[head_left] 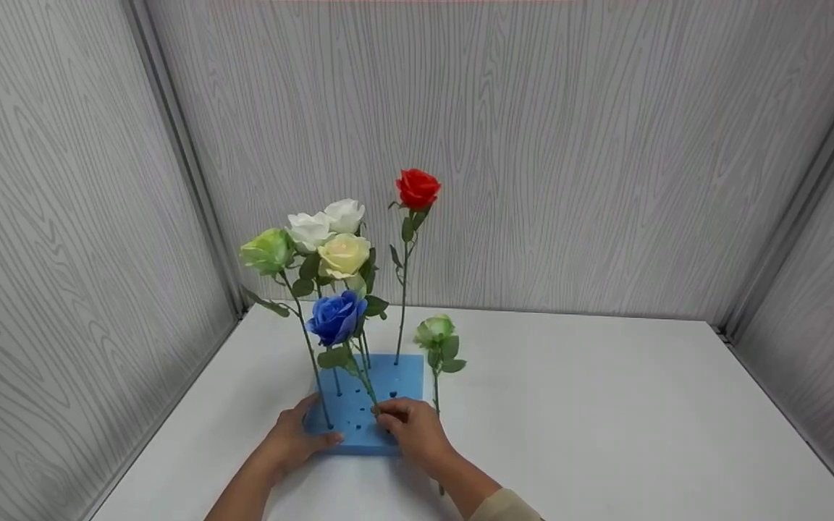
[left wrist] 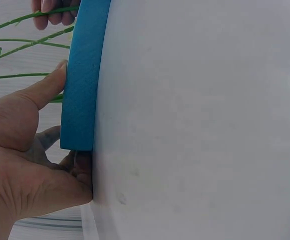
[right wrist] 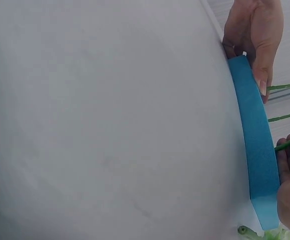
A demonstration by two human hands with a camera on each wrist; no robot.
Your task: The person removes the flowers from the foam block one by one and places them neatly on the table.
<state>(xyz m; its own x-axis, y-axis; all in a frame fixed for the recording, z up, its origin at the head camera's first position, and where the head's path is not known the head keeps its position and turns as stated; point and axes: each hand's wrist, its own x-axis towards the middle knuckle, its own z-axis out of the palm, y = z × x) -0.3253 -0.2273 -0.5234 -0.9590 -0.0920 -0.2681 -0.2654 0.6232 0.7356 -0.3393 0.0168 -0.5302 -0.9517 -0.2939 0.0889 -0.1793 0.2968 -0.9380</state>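
An artificial blue rose [head_left: 336,317] leans to the left above a blue foam block [head_left: 410,373] with small holes in its top. My right hand [head_left: 417,435] pinches its stem low down, close to the block's top. In the right wrist view the green stem [right wrist: 284,145] meets the block's upper face; whether its tip is inside a hole cannot be seen. At the block's front left corner my left hand [head_left: 288,440] grips it, thumb on top and fingers around the left side. Beside that thumb stands the stem of a yellow-green rose [head_left: 268,251].
Two white roses [head_left: 310,231], a cream rose [head_left: 344,255] and a red rose [head_left: 418,189] also rise from the block. A pale green rose [head_left: 435,331] lies on the white table [head_left: 605,420], right of the block. Grey wood-grain panels [head_left: 504,145] enclose the table.
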